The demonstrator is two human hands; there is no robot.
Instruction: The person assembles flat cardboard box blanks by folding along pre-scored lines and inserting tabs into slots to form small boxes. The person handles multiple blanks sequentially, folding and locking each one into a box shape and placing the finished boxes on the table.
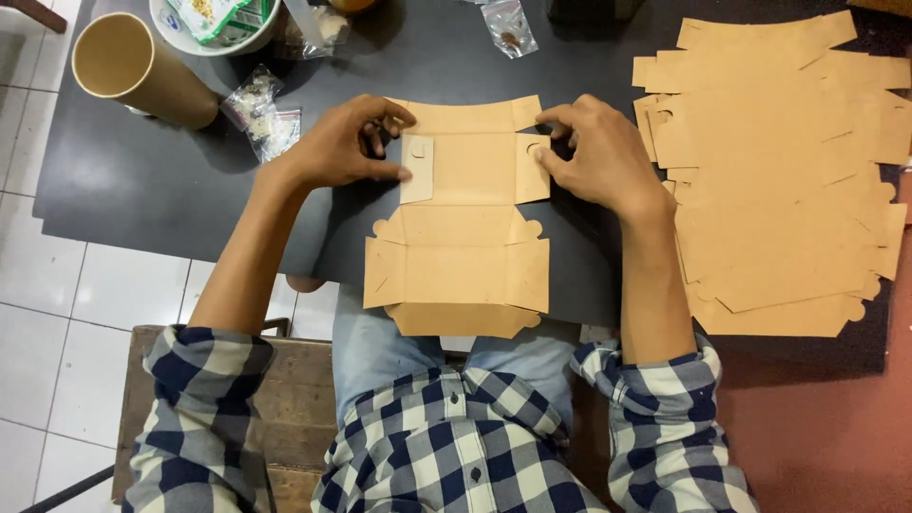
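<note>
I see my left hand [347,142] curled over the left side flap [417,169] of a flat brown cardboard box blank [465,237], thumb and fingers pinching that flap near its top edge. My right hand [598,152] does the same on the right side flap [533,168], fingers bent and pressing it inward. The blank lies in the middle of the dark counter [142,180], its near end hanging just over the counter's edge above my lap. At three o'clock from it sits a stack of unfolded blanks [779,171]. At ten o'clock a paper cup [133,71] lies on its side, with small plastic bags [261,114] just beside it and a bowl [214,28] at eleven.
</note>
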